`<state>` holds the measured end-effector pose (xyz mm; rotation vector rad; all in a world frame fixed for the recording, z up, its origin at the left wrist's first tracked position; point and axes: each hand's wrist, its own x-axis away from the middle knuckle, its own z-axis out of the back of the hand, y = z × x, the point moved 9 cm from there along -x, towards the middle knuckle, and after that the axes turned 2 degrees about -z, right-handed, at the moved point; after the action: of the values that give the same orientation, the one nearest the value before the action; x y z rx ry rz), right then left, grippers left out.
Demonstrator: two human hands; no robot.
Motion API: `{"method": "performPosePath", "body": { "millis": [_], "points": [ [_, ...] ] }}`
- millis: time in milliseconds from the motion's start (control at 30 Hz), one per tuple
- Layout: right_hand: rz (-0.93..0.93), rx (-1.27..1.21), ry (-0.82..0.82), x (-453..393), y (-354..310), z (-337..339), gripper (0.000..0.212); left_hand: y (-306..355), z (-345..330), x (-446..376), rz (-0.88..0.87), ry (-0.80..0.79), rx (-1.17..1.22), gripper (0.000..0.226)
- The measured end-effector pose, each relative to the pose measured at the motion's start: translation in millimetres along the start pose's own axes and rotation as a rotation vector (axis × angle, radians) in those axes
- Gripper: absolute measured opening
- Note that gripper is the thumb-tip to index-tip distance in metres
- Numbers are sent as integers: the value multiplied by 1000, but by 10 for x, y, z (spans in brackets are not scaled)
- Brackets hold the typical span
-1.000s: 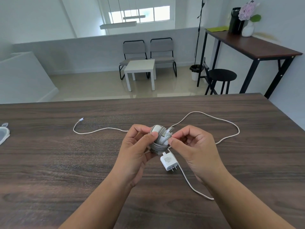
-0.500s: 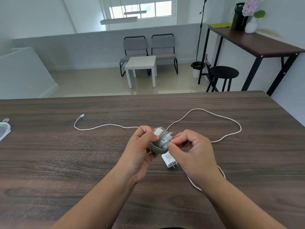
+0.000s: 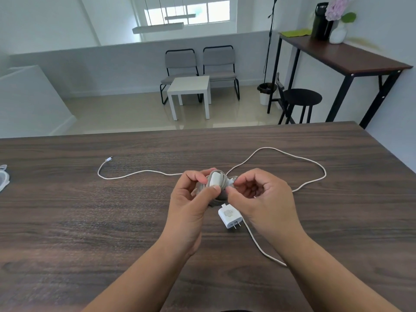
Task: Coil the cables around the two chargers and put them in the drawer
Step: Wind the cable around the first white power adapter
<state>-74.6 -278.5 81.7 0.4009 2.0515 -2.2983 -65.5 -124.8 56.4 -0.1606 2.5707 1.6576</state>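
While both hands meet at frame centre, notes as follows.

Left hand (image 3: 189, 199): raised above the table, thumb and fingers curled round the wrapped charger (image 3: 215, 179), holding it from the left side.
Right hand (image 3: 258, 197): fingers bent, thumb and forefinger pinching the cable end at the bundle's right edge; a narrow pinch.
Wrapped charger: white, rounded body, grey-beige cable wound about it in several turns; held between the two hands, off the tabletop.
Second charger (image 3: 230, 216): white block with two prongs facing the lower edge of the frame, lying on the table just below the hands.
Loose cable (image 3: 292, 155): white, runs from the second charger down to lower right, loops wide through the right of the frame, passes behind the hands and trails to centre left, ending in a small plug (image 3: 109, 158).
Wooden table (image 3: 67, 221): dark grain, fills the lower half.
Left edge: part of a clear plastic object (image 3: 3, 176), cut off by the frame.
Drawer: cannot be seen.
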Motion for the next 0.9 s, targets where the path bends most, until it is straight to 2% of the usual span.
{"method": "performPosePath", "body": {
  "millis": [100, 233, 333, 467, 567, 900],
  "points": [
    [79, 116, 80, 37, -96, 50, 14, 38, -20, 26, -65, 5, -12, 22],
    [145, 150, 121, 58, -130, 89, 12, 56, -46, 42, -86, -11, 0, 21],
    [109, 74, 55, 40, -84, 86, 11, 74, -12, 24, -77, -18, -9, 21],
    [29, -210, -116, 17, -6, 46, 20, 27, 47, -14, -7, -14, 48, 22],
    [133, -127, -160, 27, -54, 36, 27, -58, 60, -18, 75, -12, 130, 16],
    [394, 103, -113, 71, -300, 63, 16, -67, 10, -28, 110, -67, 133, 20]
  ]
}}
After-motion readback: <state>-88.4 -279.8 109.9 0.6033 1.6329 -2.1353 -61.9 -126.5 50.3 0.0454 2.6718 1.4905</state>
